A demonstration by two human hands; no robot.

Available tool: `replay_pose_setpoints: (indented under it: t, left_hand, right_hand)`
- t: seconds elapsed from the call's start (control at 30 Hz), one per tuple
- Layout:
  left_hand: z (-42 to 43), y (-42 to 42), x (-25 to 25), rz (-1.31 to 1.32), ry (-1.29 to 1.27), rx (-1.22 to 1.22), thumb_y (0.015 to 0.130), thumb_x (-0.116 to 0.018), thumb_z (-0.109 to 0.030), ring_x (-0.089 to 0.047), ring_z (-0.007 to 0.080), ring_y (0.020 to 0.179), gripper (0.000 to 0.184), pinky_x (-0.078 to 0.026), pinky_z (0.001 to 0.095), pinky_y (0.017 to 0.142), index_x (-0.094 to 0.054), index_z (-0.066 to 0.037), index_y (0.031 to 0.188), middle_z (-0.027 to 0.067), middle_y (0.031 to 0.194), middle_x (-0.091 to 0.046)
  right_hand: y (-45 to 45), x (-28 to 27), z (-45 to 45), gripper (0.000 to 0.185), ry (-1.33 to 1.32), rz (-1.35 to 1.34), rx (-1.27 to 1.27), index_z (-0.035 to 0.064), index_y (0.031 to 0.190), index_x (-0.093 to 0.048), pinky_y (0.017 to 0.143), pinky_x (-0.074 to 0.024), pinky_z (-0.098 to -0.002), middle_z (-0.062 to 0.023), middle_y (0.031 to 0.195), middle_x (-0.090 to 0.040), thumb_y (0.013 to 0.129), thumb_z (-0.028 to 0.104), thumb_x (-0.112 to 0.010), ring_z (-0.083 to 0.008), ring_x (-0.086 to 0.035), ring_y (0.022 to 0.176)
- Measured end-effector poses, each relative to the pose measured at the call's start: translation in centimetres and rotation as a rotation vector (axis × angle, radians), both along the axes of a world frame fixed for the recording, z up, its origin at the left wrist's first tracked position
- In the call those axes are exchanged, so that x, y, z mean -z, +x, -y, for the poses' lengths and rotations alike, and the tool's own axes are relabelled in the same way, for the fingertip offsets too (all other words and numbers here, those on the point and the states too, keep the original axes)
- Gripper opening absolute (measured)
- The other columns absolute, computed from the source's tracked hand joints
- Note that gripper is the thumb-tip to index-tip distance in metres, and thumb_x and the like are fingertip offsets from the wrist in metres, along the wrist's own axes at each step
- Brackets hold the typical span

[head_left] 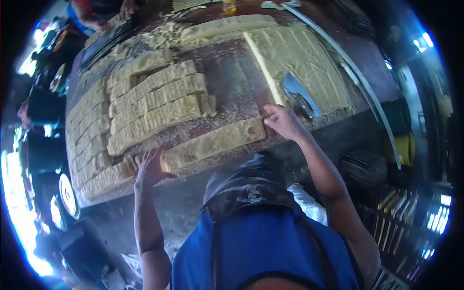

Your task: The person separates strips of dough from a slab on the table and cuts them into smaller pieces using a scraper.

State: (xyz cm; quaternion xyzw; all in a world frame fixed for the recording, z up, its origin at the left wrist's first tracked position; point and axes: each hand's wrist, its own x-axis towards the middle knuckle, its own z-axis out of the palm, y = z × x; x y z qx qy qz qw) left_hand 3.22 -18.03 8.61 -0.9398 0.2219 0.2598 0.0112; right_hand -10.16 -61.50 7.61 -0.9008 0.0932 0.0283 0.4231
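A long, beige, crumbly-looking strip (212, 145) lies along the table's near edge, between my two hands. My left hand (151, 166) is at its left end, fingers spread and thumb apart, the palm side against the end. At the other end is my right hand (285, 123), its fingers curled in close to the strip's corner; nothing shows in them. Beyond my right hand, a broad blue-grey blade with a dark handle (300, 96) rests on a wide beige slab (309, 63). Left of centre, several similar strips (154, 104) lie side by side.
More cut pieces (89, 130) line the table's left side, with broken bits (162, 36) further back. A long pale metal bar (345, 58) runs along the right. Another person's arm (92, 19) is at the far left. Crumbs cover the dark red tabletop (237, 77).
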Motion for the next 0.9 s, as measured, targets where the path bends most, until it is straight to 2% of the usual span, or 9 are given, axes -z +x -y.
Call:
replay_pose_setpoints:
  t: [0.1, 0.27, 0.33, 0.47, 0.67, 0.73, 0.83, 0.87, 0.9]
  left_hand:
    - [8.6, 0.9, 1.4, -0.097, -0.463, 0.143, 0.068, -0.088, -0.048, -0.04, 0.0323, 0.143, 0.101, -0.032, 0.0462, 0.119, -0.043, -0.011, 0.15, 0.015, 0.153, -0.044]
    - [21.5, -3.5, 3.0, -0.083, -0.581, 0.38, 0.078, -0.083, -0.043, -0.045, 0.033, 0.138, 0.087, -0.039, 0.0444, 0.115, -0.045, -0.007, 0.147, 0.0172, 0.151, -0.045]
    - [22.8, -4.0, 3.9, -0.054, -0.614, 0.408, 0.079, -0.082, -0.039, -0.047, 0.0335, 0.137, 0.083, -0.04, 0.0447, 0.114, -0.046, -0.007, 0.146, 0.0171, 0.149, -0.047]
    - [23.2, -4.3, 4.3, 0.053, -0.701, 0.437, 0.077, -0.08, -0.029, -0.05, 0.033, 0.134, 0.08, -0.041, 0.0447, 0.113, -0.046, -0.009, 0.147, 0.0159, 0.144, -0.051]
    - [24.0, -5.4, 4.9, 0.184, -0.679, 0.436, 0.077, -0.081, -0.027, -0.053, 0.0317, 0.13, 0.075, -0.043, 0.0431, 0.111, -0.05, -0.012, 0.144, 0.0135, 0.14, -0.056]
    - [23.9, -5.7, 4.7, 0.135, -0.723, 0.392, 0.076, -0.082, -0.023, -0.054, 0.0315, 0.129, 0.075, -0.043, 0.0431, 0.11, -0.051, -0.012, 0.143, 0.0127, 0.139, -0.057]
    - [24.2, -5.9, 4.4, 0.097, -0.719, 0.357, 0.075, -0.084, -0.024, -0.054, 0.0312, 0.131, 0.073, -0.044, 0.044, 0.111, -0.053, -0.007, 0.138, 0.0147, 0.137, -0.058]
    - [24.4, -5.7, 4.4, 0.128, -0.725, 0.383, 0.076, -0.084, -0.026, -0.055, 0.0312, 0.131, 0.07, -0.044, 0.0444, 0.11, -0.055, -0.003, 0.135, 0.016, 0.135, -0.06]
    - [24.6, -5.5, 4.3, 0.14, -0.739, 0.405, 0.076, -0.084, -0.027, -0.053, 0.031, 0.132, 0.069, -0.044, 0.0447, 0.111, -0.055, -0.003, 0.133, 0.0166, 0.136, -0.059]
  right_hand:
    - [0.5, 1.4, 0.1, 0.038, 0.061, -0.143, 0.213, -0.003, 0.116, -0.068, 0.087, -0.0559, -0.0387, -0.0191, 0.097, -0.075, 0.085, 0.018, -0.074, -0.0293, -0.073, 0.096]
    - [1.4, 1.9, -0.2, 0.037, -0.137, -0.095, 0.054, -0.0017, 0.116, -0.069, 0.085, -0.0576, -0.0379, -0.0168, 0.098, -0.076, 0.085, 0.018, -0.074, -0.0262, -0.073, 0.092]
    - [1.3, -0.3, 1.2, 0.035, -0.18, -0.101, 0.2, 0.0022, 0.113, -0.07, 0.087, -0.0578, -0.0421, -0.0152, 0.098, -0.075, 0.086, 0.024, -0.075, -0.0272, -0.072, 0.091]
    - [-0.8, 0.2, 6.9, 0.05, -0.881, -0.12, 0.225, 0.0042, 0.131, -0.054, 0.082, -0.0588, -0.0438, -0.0179, 0.124, -0.063, 0.09, 0.027, -0.072, -0.0294, -0.069, 0.1]
    - [0.4, -1.8, 10.2, 0.053, -0.532, -0.18, 0.14, -0.0019, 0.132, -0.044, 0.086, -0.0568, -0.0492, -0.0264, 0.121, -0.058, 0.091, 0.022, -0.068, -0.0362, -0.067, 0.104]
    - [0.3, -2.4, 9.6, 0.049, -0.577, 0.0, 0.154, -0.0036, 0.132, -0.042, 0.074, -0.0606, -0.0436, -0.0243, 0.113, -0.061, 0.094, 0.019, -0.063, -0.0319, -0.069, 0.089]
    - [-0.1, -3.7, 6.1, 0.04, -0.192, -0.049, 0.103, -0.0044, 0.133, -0.039, 0.044, -0.0549, -0.0281, -0.019, 0.09, -0.065, 0.101, 0.016, -0.053, -0.0204, -0.065, 0.062]
    - [-0.2, -2.3, 4.6, 0.039, -0.225, 0.057, 0.029, -0.0039, 0.132, -0.037, 0.046, -0.0557, -0.0286, -0.0188, 0.089, -0.066, 0.102, 0.016, -0.051, -0.0201, -0.065, 0.062]
    - [0.1, -1.4, 3.2, 0.039, -0.183, -0.107, 0.003, -0.0037, 0.131, -0.038, 0.048, -0.0567, -0.0328, -0.02, 0.09, -0.067, 0.101, 0.016, -0.053, -0.0244, -0.066, 0.064]
